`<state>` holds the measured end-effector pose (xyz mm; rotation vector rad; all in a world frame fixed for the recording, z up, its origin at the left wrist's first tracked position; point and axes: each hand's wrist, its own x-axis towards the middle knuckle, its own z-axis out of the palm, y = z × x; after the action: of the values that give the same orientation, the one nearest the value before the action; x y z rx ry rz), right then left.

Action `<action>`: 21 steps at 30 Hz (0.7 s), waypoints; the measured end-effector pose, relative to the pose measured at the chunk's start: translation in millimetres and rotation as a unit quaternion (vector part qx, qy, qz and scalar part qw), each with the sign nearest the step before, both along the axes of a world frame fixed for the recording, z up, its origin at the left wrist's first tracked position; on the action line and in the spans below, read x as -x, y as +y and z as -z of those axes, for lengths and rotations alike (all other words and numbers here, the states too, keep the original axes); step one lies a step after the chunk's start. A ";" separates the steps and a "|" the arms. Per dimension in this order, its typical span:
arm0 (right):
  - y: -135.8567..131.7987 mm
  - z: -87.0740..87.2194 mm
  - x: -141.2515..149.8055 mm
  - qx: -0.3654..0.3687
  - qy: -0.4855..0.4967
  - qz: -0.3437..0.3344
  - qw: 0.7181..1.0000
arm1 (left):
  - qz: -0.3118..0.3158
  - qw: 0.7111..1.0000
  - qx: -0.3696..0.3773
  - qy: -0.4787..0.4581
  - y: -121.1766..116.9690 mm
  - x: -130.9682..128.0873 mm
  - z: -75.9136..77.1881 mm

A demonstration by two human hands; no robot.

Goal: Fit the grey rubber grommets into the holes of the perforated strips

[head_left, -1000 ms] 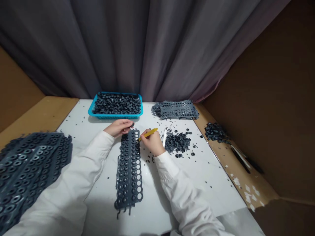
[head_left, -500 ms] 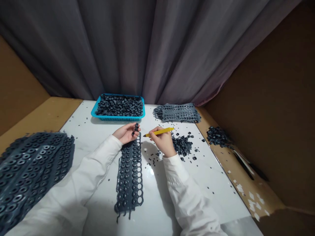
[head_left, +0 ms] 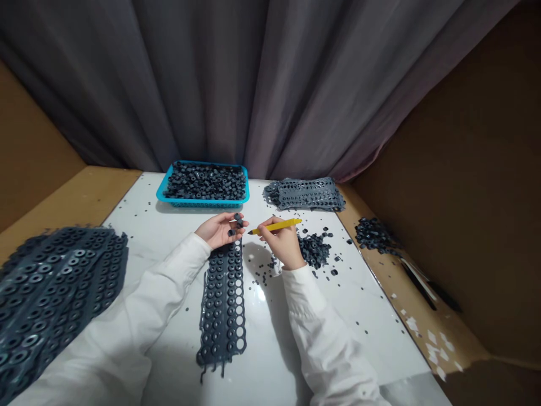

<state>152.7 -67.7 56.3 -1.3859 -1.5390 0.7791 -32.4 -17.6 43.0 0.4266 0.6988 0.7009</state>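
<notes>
My left hand is turned palm up above the far end of a dark rubber sheet. Small black rubber grommets rest on its partly curled fingers. The sheet lies lengthwise toward me, with rows of raised rings and a row of see-through holes down its right side. My right hand, closed round a yellow pen-like tool, is just to the right of my left fingers. The tool's dark tip points left, close to the left fingertips and apart from the sheet.
A blue basket full of black grommets stands at the back. Punched-out sheets are stacked behind my right hand, and a pile of black scraps lies beside it. More ringed sheets cover the left side. Tweezers-like tools lie on the right cardboard.
My left hand has turned palm up, showing the grommets. My right hand has moved right with the tool, away from the sheet; the holes along its right row now show.
</notes>
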 end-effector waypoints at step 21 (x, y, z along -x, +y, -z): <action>-3.3 -7.4 -0.4 -0.044 0.087 0.085 0.992 | -0.035 0.998 0.013 -0.053 -4.2 -8.3 -4.5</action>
<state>153.1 -71.0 63.6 -1.3285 -1.2880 0.7005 -24.1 -21.7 47.5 0.3394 0.6255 0.7738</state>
